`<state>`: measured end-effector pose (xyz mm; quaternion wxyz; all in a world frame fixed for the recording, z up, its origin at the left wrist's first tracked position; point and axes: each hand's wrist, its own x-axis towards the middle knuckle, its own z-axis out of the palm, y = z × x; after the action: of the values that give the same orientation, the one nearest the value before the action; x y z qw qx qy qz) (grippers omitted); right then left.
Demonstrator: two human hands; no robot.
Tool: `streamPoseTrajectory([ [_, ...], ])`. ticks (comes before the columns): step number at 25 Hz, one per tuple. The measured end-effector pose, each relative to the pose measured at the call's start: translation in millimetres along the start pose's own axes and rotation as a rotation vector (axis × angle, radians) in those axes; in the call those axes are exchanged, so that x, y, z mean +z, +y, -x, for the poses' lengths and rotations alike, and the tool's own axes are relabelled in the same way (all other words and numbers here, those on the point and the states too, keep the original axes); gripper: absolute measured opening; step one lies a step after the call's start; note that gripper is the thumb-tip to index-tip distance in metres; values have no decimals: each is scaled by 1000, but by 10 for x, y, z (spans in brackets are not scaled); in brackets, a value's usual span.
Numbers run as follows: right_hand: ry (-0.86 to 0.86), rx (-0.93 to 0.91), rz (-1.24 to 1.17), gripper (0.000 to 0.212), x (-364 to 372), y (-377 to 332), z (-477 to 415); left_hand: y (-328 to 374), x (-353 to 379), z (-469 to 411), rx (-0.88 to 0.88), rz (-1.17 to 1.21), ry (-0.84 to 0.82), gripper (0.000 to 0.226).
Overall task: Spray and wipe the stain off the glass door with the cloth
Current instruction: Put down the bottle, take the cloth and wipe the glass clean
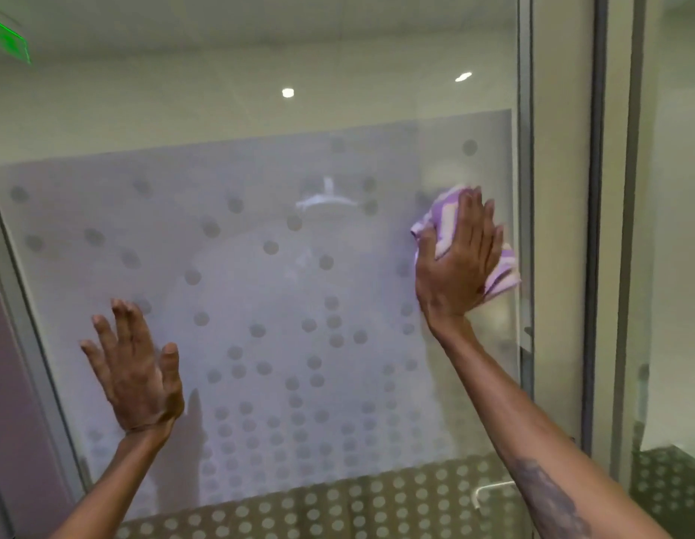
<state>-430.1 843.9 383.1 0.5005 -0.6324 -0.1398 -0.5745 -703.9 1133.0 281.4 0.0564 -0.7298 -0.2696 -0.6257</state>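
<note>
The glass door (260,266) fills the view, with a frosted band patterned with round dots. My right hand (456,258) lies flat against the glass near its right edge, pressing a purple and white striped cloth (503,272) onto it. My left hand (138,369) rests flat on the glass at the lower left, fingers spread, holding nothing. No spray bottle is in view. I cannot make out a distinct stain on the glass.
A metal frame post (526,188) borders the door on the right, with another glass panel (672,266) beyond it. A frame edge (31,344) slants along the left. A white door handle (489,490) shows at the lower right.
</note>
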Motion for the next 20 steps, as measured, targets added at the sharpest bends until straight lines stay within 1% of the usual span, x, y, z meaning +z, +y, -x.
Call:
streamPoseTrajectory([
  [1, 6, -32, -1, 66, 91, -315, -82, -14, 9, -11, 5, 3, -6, 80],
  [3, -27, -195, -65, 70, 222, -902, -21, -38, 20, -13, 16, 8, -6, 79],
  [5, -154, -439, -136, 72, 293, -1255, 379, -46, 13, -26, 28, 14, -1, 79],
  [6, -226, -586, -145, 73, 274, -1299, 652, -50, 3, -37, 30, 14, -2, 79],
  [8, -338, -859, -108, 73, 150, -1039, 1177, -43, -3, -22, 32, 15, 5, 78],
  [9, -366, -947, -90, 70, 60, -771, 1374, -55, -6, -15, 36, 15, 7, 77],
  [11, -359, -1010, -39, 64, -142, -84, 1591, -84, -1, -22, 45, 20, 2, 76],
  [12, -330, -981, 8, 62, -243, 287, 1584, -89, 8, -20, 44, 20, 4, 76],
  [13, -294, -905, 56, 60, -328, 615, 1504, -90, 18, -11, 37, 18, 12, 76],
  [15, -237, -664, 72, 65, -415, 1000, 1139, -78, 28, -2, 27, 16, 21, 76],
  [17, -164, -460, 13, 66, -350, 983, 646, -79, 32, -15, 26, 15, 14, 76],
  [20, 7, -218, -98, 61, -169, 571, -33, -117, 63, 3, 28, 21, 10, 75],
])
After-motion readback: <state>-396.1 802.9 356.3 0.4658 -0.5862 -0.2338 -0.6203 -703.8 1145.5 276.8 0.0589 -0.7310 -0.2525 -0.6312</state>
